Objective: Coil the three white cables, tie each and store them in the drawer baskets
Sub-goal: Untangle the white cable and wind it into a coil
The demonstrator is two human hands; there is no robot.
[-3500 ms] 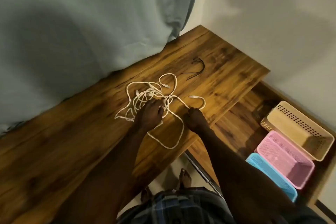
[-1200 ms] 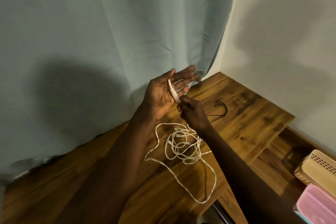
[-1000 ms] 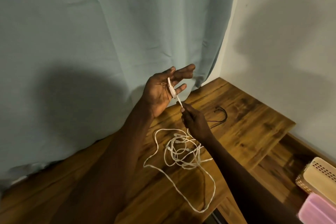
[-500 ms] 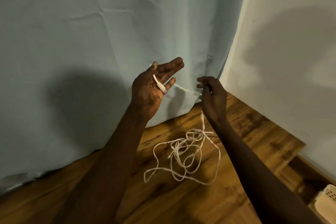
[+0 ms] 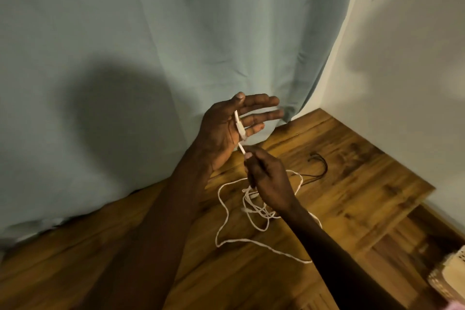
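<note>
A: While the left hand (image 5: 221, 133) spreads straight fingers, a white cable (image 5: 240, 129) end lies across its palm.
B: Right hand (image 5: 269, 178) pinches that cable just below; the rest sprawls tangled on the table (image 5: 352, 196).

The left hand (image 5: 226, 131) is held up in front of the curtain (image 5: 125, 58), palm turned back toward the camera, fingers kept straight and spread. A white cable (image 5: 241, 129) end is laid across that palm, up by the thumb, though how it's kept there can't really be made out. Just below, the same cable is pinched by the right hand (image 5: 269, 178). The rest is left in a loose tangle (image 5: 254, 209) on the bench (image 5: 352, 209), with thin black ties (image 5: 325, 167) lying further back. A beige basket (image 5: 450, 277) corner is seen bottom right.
</note>
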